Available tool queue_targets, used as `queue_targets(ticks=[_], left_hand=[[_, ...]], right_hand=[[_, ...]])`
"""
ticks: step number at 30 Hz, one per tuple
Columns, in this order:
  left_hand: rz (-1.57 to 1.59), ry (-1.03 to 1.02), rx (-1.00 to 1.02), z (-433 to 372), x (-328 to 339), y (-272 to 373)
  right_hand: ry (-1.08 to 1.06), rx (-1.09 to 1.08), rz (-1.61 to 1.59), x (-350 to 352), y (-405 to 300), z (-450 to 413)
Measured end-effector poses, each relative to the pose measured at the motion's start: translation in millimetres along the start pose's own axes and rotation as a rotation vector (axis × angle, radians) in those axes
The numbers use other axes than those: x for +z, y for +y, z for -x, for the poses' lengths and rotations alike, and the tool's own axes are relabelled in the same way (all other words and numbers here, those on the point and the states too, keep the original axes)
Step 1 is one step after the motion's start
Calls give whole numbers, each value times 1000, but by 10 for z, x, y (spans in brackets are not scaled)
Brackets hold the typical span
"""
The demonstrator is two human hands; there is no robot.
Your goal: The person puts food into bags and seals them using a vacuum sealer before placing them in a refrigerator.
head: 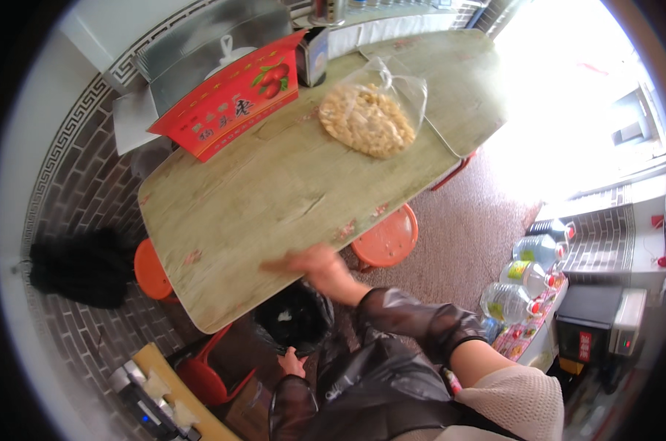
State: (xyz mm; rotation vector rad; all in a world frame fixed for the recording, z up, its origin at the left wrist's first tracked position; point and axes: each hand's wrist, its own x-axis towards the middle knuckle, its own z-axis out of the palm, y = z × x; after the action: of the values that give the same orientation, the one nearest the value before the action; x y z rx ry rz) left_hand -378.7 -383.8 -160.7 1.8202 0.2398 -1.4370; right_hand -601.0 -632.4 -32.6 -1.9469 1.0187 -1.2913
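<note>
My left hand (292,364) grips the near rim of a bin lined with a black plastic bag (294,320). A small pale scrap lies inside the bin, which stands just under the table's edge. Over the near edge of the greenish, stone-patterned table (239,220), my right hand (316,265) is blurred by motion. Its fingers look stretched out, with no held thing visible. Farther along the tabletop rests a clear plastic bag of pale yellow pieces (368,118), its top knotted. Translucent dark sleeve covers are on both forearms.
A red printed carton (233,99) stands at the table's far side. Orange stools (388,234) (152,269) and a red chair (203,380) are tucked close by. Large plastic bottles (512,303) line the right side, near a black box-shaped appliance (586,320). Dark clothing (82,267) hangs at left.
</note>
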Motion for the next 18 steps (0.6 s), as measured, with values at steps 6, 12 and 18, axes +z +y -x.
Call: queue_targets(ticks=[6, 12, 18], left_hand=[[193, -98, -200, -1842, 651, -833], [396, 28, -213, -3718, 1355, -1228], [464, 119, -170, -4261, 1336, -1231]], right_hand=[[-100, 152, 775, -1147, 1339, -598], [-173, 42, 787, -895, 1750, -919], [-151, -58, 719, -734, 1988, -1306]])
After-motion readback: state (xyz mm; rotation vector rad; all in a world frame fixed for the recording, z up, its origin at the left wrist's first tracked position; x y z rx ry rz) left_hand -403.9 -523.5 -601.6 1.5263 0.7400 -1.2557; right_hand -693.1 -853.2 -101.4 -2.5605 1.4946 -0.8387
